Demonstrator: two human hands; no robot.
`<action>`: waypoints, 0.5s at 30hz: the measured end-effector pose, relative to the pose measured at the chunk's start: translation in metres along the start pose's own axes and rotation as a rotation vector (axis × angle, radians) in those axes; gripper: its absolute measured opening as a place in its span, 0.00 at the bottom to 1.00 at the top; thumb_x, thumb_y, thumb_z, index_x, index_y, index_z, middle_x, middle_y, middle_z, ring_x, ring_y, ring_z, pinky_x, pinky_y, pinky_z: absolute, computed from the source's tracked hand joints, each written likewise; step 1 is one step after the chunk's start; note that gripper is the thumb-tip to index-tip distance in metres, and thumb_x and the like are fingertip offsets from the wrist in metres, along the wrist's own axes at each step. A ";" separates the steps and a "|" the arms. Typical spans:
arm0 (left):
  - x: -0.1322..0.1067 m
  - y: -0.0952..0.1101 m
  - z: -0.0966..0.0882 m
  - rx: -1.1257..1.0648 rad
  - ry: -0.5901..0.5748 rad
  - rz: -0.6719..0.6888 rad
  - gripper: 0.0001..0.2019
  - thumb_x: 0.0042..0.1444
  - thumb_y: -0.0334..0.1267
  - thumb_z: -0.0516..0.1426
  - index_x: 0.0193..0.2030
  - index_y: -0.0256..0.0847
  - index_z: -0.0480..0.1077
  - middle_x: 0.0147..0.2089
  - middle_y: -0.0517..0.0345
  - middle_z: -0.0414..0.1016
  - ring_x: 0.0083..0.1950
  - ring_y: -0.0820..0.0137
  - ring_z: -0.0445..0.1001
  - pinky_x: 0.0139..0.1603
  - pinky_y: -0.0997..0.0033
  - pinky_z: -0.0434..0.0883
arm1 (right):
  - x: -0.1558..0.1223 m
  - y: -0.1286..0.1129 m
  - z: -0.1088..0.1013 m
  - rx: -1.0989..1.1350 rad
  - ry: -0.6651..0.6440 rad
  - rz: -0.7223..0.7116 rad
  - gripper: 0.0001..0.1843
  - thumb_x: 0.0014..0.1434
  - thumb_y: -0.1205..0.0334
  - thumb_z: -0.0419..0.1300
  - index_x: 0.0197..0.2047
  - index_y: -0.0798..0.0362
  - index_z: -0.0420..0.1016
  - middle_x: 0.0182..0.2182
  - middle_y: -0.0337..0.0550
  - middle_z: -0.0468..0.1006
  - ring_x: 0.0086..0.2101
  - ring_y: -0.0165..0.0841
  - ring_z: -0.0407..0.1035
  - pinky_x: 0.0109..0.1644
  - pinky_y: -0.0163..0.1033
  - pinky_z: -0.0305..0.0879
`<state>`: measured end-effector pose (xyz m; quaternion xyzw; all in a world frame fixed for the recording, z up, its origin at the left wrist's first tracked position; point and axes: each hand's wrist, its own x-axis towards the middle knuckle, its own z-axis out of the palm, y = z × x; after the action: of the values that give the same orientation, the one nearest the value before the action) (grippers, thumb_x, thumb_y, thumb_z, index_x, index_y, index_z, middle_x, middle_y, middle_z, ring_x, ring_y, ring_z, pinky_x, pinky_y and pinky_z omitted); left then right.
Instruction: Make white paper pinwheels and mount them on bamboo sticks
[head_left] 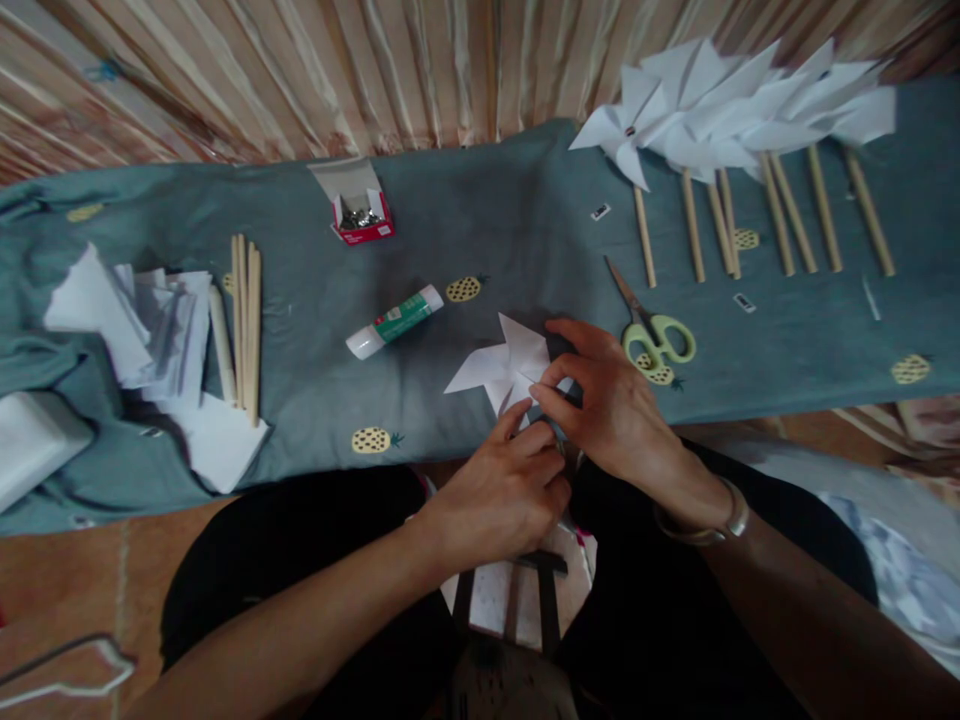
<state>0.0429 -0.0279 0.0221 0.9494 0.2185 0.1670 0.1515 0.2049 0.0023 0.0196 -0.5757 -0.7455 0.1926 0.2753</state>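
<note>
A white paper pinwheel (499,365) lies at the table's front edge, its folded blades pointing left and up. My left hand (510,485) has the index finger and thumb at its lower side, with the other fingers curled in. From the right, my right hand (611,400) pinches near the pinwheel's middle with thumb and index finger. Whether something small sits between these fingertips cannot be made out. The blades on the right are partly covered by my hands. Just right of my right hand lie green-handled scissors (651,325). A glue stick (395,320) lies to the left of the pinwheel.
An open red box (366,222) of small metal pins stands farther back. At left are folded papers (169,330), several wooden sticks (246,325) and a white block (37,440). Several finished pinwheels on sticks (720,105) lie at back right. A pleated curtain (420,70) hangs behind.
</note>
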 end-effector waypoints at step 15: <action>0.002 0.001 0.001 0.010 -0.018 0.001 0.10 0.59 0.29 0.55 0.28 0.37 0.74 0.29 0.56 0.70 0.43 0.64 0.68 0.66 0.42 0.58 | -0.001 0.000 -0.002 0.000 0.005 -0.028 0.04 0.57 0.66 0.61 0.33 0.48 0.73 0.57 0.49 0.71 0.60 0.50 0.62 0.62 0.65 0.61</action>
<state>0.0452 -0.0275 0.0223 0.9517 0.2176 0.1575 0.1486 0.2061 0.0008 0.0207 -0.5655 -0.7529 0.1872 0.2797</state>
